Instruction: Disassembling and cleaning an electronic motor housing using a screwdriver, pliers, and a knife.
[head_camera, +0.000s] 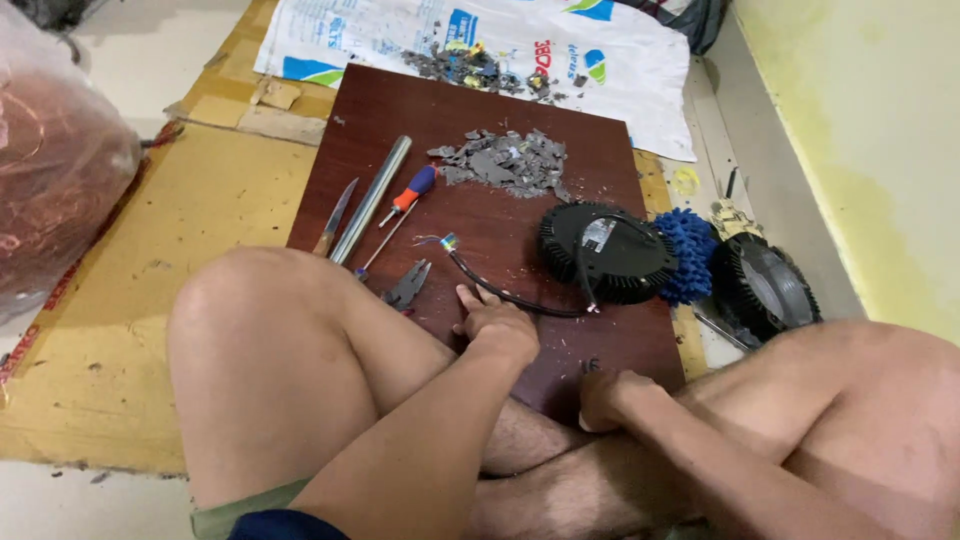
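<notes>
1. Centrally, the left hand (497, 325) rested on the dark brown board (480, 215), its fingers laid loosely over a black cable (500, 293); whether it pinched the cable could not be told.
2. That cable ran from a black round finned housing (603, 252) right of the frame's centre and ended in bared coloured wire tips (445, 241) near the middle of the board.
3. The right hand (607, 398) lay lower right of centre at the board's near edge, curled shut into a loose fist, with nothing visible in it.
4. Left of the left hand lay pliers (407, 287), then a screwdriver with an orange and blue handle (402, 208), a metal rod (371, 199) and a knife (336, 215), all on the board.
5. A heap of grey broken pieces (503, 160) sat at the board's upper middle.
6. A blue fuzzy mop head (686, 255) touched the housing's right side, and a second black round housing (762, 285) lay just beyond it.
7. A white printed sack (480, 50) spread across the top of the frame, and a clear bag of copper wire (55, 160) filled the upper left.
</notes>
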